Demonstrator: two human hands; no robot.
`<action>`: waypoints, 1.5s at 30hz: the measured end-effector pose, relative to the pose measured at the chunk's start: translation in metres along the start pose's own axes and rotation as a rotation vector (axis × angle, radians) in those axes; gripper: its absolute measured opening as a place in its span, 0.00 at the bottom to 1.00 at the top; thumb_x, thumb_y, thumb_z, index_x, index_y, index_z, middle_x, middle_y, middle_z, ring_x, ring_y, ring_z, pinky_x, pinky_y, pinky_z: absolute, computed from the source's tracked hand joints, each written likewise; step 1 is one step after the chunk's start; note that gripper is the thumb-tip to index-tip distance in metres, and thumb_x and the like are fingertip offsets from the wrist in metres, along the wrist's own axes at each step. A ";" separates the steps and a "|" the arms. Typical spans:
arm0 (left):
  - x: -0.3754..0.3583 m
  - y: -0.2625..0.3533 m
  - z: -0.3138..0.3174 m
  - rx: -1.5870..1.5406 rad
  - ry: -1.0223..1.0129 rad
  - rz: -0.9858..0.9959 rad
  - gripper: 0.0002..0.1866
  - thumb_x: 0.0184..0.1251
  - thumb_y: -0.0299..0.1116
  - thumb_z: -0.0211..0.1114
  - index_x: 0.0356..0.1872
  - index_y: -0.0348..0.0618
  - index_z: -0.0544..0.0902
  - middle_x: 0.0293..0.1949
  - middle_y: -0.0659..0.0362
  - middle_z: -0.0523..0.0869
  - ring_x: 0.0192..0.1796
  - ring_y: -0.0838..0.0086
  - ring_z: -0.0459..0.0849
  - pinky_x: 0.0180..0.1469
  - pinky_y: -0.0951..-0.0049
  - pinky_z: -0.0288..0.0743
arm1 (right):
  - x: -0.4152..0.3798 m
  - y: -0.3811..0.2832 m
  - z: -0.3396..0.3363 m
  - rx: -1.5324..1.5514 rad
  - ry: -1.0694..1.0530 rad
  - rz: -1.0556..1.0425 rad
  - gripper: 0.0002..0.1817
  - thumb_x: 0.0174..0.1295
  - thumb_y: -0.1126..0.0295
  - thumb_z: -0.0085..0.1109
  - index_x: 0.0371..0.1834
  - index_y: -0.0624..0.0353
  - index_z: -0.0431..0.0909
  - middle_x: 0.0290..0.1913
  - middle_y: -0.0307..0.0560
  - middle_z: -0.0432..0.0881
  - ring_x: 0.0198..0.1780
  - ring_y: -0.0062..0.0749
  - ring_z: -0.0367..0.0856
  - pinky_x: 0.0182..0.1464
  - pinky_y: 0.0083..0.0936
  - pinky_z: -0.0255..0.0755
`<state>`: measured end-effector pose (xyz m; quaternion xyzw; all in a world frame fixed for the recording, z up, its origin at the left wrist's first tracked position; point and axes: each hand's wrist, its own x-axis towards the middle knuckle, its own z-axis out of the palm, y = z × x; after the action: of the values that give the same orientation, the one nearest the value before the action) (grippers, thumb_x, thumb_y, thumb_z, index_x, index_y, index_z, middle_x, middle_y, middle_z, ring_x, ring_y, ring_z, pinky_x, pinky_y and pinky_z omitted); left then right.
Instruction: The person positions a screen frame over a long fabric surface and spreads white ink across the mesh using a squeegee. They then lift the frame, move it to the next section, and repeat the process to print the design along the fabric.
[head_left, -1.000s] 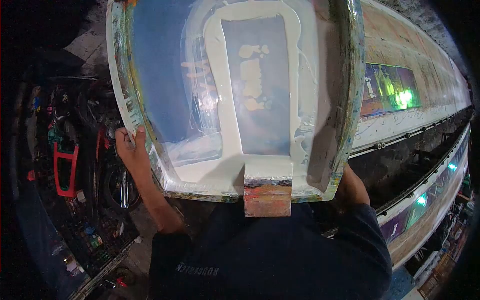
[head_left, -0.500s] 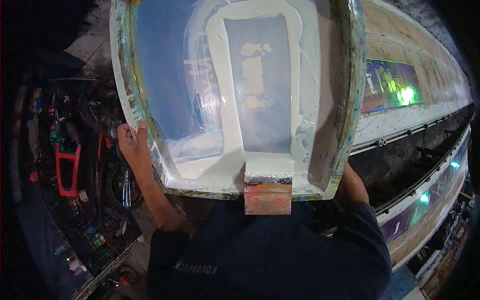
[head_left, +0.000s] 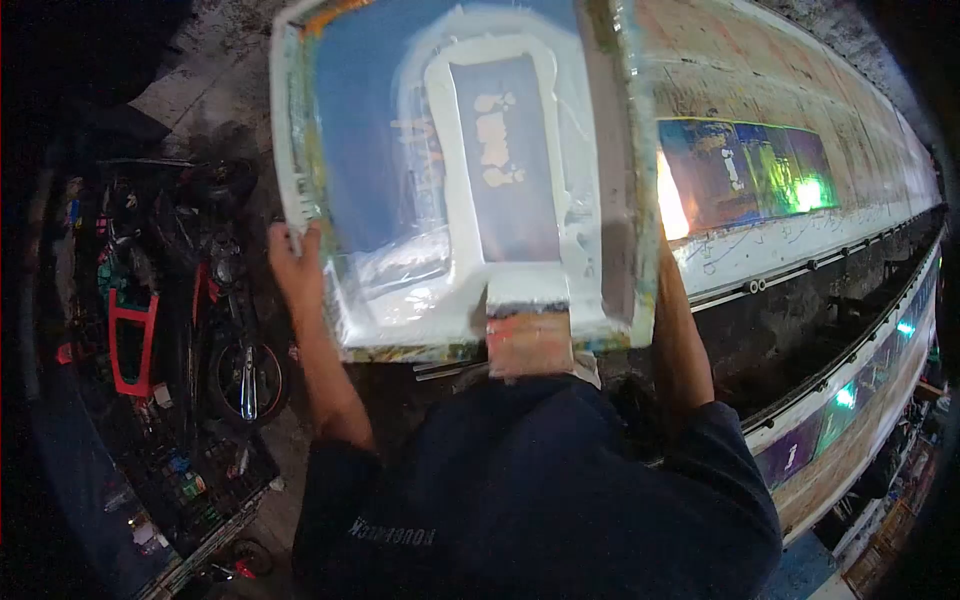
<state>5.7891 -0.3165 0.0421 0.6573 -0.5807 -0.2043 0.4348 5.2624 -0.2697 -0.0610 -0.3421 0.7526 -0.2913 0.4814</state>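
A screen printing frame, its edges smeared with old paint, is held up before my chest. White ink lies in a thick arch on its blue mesh, around a panel with small pale design shapes. My left hand is closed on the left edge, thumb on the near side. My right hand is at the right edge, its fingers hidden behind the frame. A squeegee, its wooden handle paint-stained, rests at the bottom of the frame, leaning over the lower edge; neither hand touches it.
On my right runs a long printing table with shiny iridescent sheets on it. A second long table lies nearer, past a dark gap with a rail. To my left are a motorcycle, a red frame-like part and clutter.
The screen printing frame has shifted away from me and appears smaller, with the squeegee still on it. Both arms have stretched forward. More of the shiny sheets shows at the right.
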 end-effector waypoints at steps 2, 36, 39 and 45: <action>-0.006 -0.038 0.042 0.013 -0.008 0.018 0.13 0.70 0.32 0.71 0.42 0.36 0.76 0.37 0.56 0.82 0.42 0.72 0.78 0.46 0.67 0.74 | 0.009 -0.004 0.000 -0.015 0.008 -0.004 0.32 0.77 0.43 0.46 0.41 0.66 0.85 0.35 0.47 0.85 0.38 0.37 0.81 0.43 0.36 0.74; -0.146 -0.122 0.155 0.592 0.038 -0.160 0.22 0.67 0.47 0.71 0.50 0.39 0.80 0.44 0.39 0.79 0.48 0.40 0.79 0.51 0.42 0.73 | -0.049 0.040 0.093 -0.950 0.328 -0.566 0.32 0.66 0.51 0.67 0.74 0.40 0.75 0.83 0.66 0.54 0.83 0.69 0.50 0.75 0.75 0.52; -0.149 -0.121 0.154 0.600 0.029 -0.140 0.22 0.68 0.47 0.71 0.50 0.39 0.80 0.44 0.40 0.78 0.48 0.40 0.79 0.51 0.42 0.73 | -0.028 0.023 0.116 -0.938 0.211 -0.743 0.31 0.62 0.49 0.70 0.71 0.33 0.79 0.87 0.54 0.46 0.87 0.63 0.36 0.71 0.92 0.35; -0.145 -0.117 0.153 0.539 0.023 -0.153 0.21 0.68 0.45 0.71 0.51 0.38 0.79 0.43 0.40 0.77 0.49 0.39 0.78 0.52 0.41 0.73 | -0.027 0.039 0.115 -1.044 0.134 -0.717 0.27 0.61 0.47 0.70 0.65 0.35 0.84 0.88 0.43 0.46 0.87 0.61 0.36 0.71 0.93 0.34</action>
<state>5.7046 -0.2369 -0.1692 0.7934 -0.5579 -0.0671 0.2341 5.3675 -0.2375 -0.1185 -0.7434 0.6626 -0.0498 0.0758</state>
